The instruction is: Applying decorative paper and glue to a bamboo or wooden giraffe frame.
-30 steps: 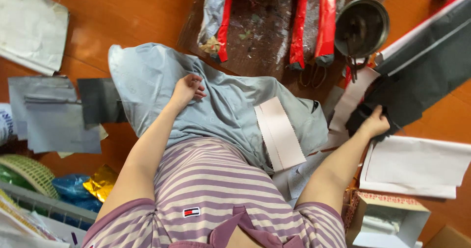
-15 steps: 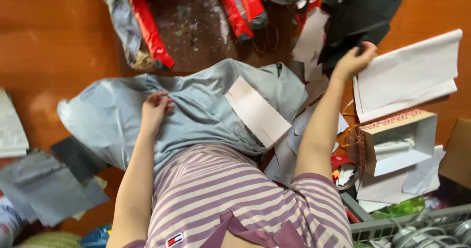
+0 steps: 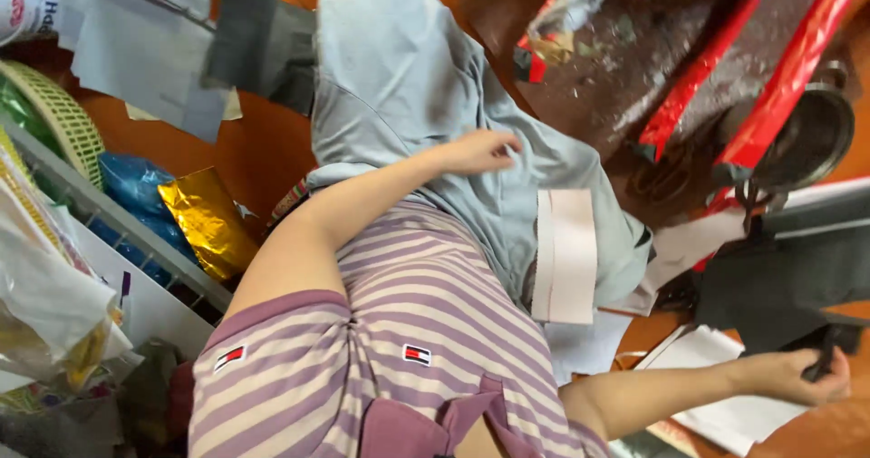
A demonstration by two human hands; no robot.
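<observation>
- Orange-brown wooden floor (image 3: 258, 154) lay under everything, strewn with grey paper sheets (image 3: 149, 55), a gold foil packet (image 3: 207, 222) and a blue plastic bag (image 3: 131, 186) beside a wire basket (image 3: 136, 241).
- Across my lap was a pale blue-grey garment (image 3: 408, 86), bunched and creased, reaching up over the floor; a flat pink-white strip (image 3: 566, 254) lay on its lower part.
- My left hand (image 3: 480, 150) rested on top of that garment, fingers loosely curled and pressing into the cloth; I could not tell whether any fold was truly pinched.
- My right hand (image 3: 793, 376) reached far out to the side, closed around the edge of a dark grey sheet (image 3: 779, 290), above white papers (image 3: 716, 395) on the floor.
- Beyond the garment sat red-edged foil packaging (image 3: 770, 86) and a round metal pot (image 3: 807, 141) on a dark, littered mat (image 3: 625, 68).
- I judged the garment light, soft and limp, likely to sag and slide, so a gathered handful near an edge or seam would hold best.
- I reckoned the dark sheet thin, bendy and easily creased, best taken by its border.
</observation>
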